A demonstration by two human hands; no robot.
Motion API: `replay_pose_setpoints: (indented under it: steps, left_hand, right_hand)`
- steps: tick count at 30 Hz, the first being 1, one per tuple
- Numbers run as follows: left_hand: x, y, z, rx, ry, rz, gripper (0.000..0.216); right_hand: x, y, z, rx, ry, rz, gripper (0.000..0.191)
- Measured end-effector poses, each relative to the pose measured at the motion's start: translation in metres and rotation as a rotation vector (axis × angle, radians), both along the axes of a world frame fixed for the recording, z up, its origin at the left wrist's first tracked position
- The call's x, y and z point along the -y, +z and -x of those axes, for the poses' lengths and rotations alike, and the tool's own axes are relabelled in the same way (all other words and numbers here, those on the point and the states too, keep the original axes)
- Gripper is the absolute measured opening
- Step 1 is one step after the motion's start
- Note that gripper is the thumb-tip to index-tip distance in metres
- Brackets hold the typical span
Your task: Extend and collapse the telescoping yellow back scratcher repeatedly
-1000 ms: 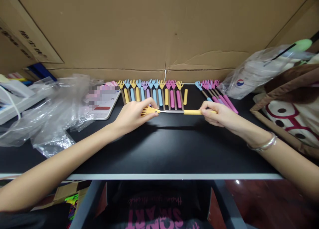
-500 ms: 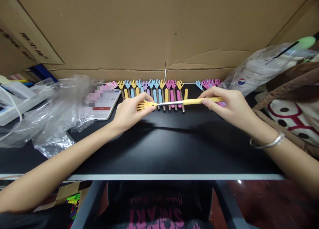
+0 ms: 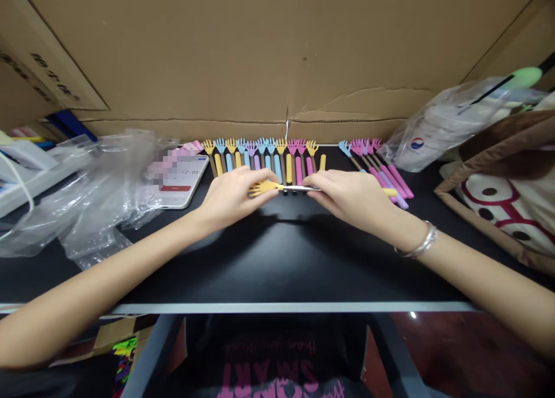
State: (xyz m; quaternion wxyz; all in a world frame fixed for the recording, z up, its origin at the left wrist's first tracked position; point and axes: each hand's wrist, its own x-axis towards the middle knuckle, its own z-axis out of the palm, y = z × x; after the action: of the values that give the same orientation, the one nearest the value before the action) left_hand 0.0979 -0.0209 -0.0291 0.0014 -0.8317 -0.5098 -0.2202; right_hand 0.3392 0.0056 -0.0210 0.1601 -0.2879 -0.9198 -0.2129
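If nudged any nearer the far edge of the black table [image 3: 277, 253], could rake the row of scratchers [image 3: 264, 160] out of line, or pinch a fingertip at the telescoping metal stem. Pinching the claw head of the yellow back scratcher [image 3: 262, 186] with the left hand [image 3: 229, 197]; cupping stem and grip palm-down under the curled right hand [image 3: 351, 199], with only its yellow tail tip showing beside the pink bunch [image 3: 392, 175]. Held crosswise just before the row's handle ends, midway along that edge; touching the surface or not, cannot tell.

Held scratcher [image 3: 263, 187] before scratcher row [image 3: 265, 155]
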Motion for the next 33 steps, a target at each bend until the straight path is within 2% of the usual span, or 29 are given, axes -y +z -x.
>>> replay_pose_setpoints:
  steps: [5,11,17,26,33]
  left_hand:
    - [-0.003,0.007,-0.003,-0.229,-0.059,-0.264,0.028]
    - [-0.003,0.005,-0.018,-0.339,-0.089,-0.304,0.031]
    - [-0.001,0.006,-0.017,-0.428,-0.070,-0.412,0.036]
    - [-0.005,0.008,0.003,-0.476,-0.025,-0.452,0.037]
    - [-0.009,0.007,0.012,-0.436,0.002,-0.380,0.032]
  right_hand:
    - [-0.005,0.004,0.006,0.041,-0.007,-0.053,0.027]
    - [-0.002,0.003,0.010,0.052,-0.080,-0.080,0.034]
    - [-0.001,0.004,0.009,0.074,-0.073,-0.126,0.041]
    - [-0.015,0.004,-0.017,0.074,-0.136,-0.124,0.044]
    - [-0.033,-0.001,-0.053,0.113,-0.204,-0.175,0.050]
